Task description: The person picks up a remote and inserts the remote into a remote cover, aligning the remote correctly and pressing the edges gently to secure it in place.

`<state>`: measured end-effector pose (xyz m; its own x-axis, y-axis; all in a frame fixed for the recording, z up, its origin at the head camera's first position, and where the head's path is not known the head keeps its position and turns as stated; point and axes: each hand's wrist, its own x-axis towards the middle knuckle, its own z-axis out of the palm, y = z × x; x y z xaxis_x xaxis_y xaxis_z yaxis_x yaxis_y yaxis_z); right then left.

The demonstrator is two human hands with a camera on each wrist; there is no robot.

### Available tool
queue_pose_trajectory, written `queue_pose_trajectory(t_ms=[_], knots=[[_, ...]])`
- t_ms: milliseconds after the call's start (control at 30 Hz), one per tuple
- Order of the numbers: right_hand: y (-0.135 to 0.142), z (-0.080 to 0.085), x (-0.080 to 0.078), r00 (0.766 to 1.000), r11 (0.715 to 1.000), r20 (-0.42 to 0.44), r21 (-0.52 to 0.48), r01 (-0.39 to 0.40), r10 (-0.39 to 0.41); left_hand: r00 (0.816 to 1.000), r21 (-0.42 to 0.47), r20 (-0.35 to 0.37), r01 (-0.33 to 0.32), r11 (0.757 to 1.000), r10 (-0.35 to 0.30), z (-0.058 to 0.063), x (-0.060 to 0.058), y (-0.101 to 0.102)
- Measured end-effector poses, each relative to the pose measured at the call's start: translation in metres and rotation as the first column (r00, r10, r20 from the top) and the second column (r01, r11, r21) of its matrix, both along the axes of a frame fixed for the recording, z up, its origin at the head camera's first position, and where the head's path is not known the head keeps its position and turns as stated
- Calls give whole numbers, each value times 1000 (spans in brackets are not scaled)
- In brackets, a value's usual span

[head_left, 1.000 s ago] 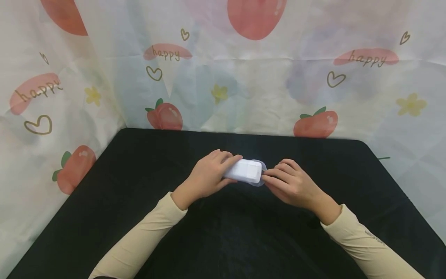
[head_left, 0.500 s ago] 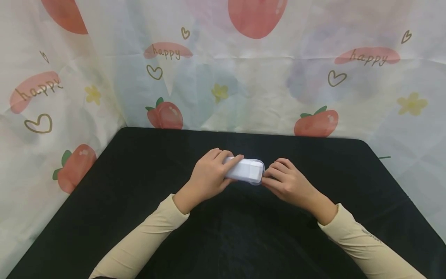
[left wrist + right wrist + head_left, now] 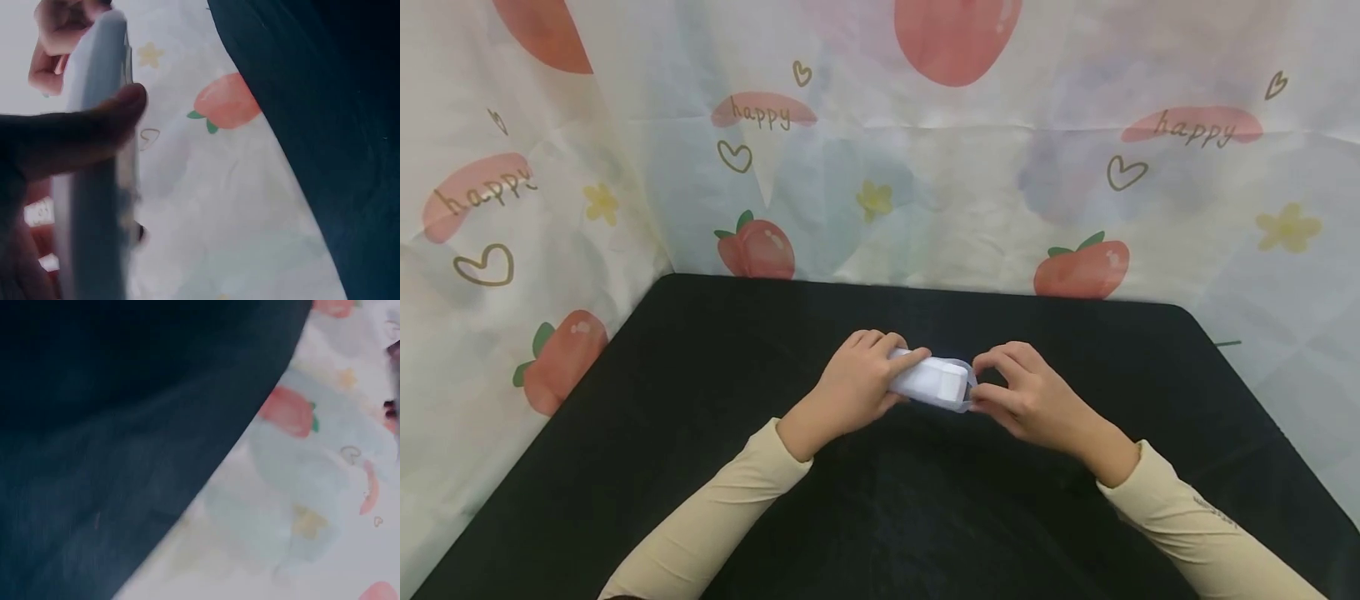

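In the head view, my left hand [image 3: 853, 383] grips a white oblong case [image 3: 923, 380] with rounded ends, held above the table. A translucent plastic edge [image 3: 962, 407] sticks out around the case's right end. My right hand [image 3: 1030, 396] pinches that plastic edge, thumb and forefinger set apart around its end. Seen from the left wrist, the case [image 3: 94, 212] stands on its side with my left thumb [image 3: 94, 134] across it; the right fingers [image 3: 59, 37] are at its far end. In the right wrist view my right hand does not show.
A black-covered table [image 3: 895, 517] lies beneath both hands. Behind it and to the left hangs a pale curtain [image 3: 955, 183] printed with fruit, hearts and "happy" lettering. Cream sleeves [image 3: 715, 508] cover both forearms.
The case has moved slightly down and right, its right end dipping. My right thumb and forefinger have spread from close together, and the plastic edge now stands out from the case's end.
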<state>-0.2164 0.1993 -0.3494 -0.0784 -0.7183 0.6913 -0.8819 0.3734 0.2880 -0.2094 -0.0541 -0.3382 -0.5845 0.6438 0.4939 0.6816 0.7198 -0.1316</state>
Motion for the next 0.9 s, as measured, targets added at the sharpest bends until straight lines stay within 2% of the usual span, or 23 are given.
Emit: queue_pose_trajectory(t_ms=[167,300,400,600,700,733,833,900], knots=[[11,-1,-9,990,999,-138,49,11,-4,996,-26,27,85,996,-84,-3,-3,-3],[16,-1,-13,973,997,-229,76,-15,32,992,-33,56,113,993,-112,-8,-2,-2],[17,-1,-13,958,994,-282,105,-22,51,994,-60,62,90,994,-86,-12,0,2],[12,1,-11,942,991,-334,133,14,32,998,-110,58,-21,994,28,-17,2,13],[8,3,-8,954,994,-301,109,28,7,997,-91,49,-48,995,52,-20,1,14],[6,4,-6,964,995,-266,95,30,-3,997,-75,46,-54,996,57,-21,0,14],[1,8,-1,995,999,-98,19,27,-25,997,-18,37,-73,997,74,-23,-2,12],[0,11,2,999,997,42,-64,33,-31,996,24,17,-84,996,83,-23,-3,11]])
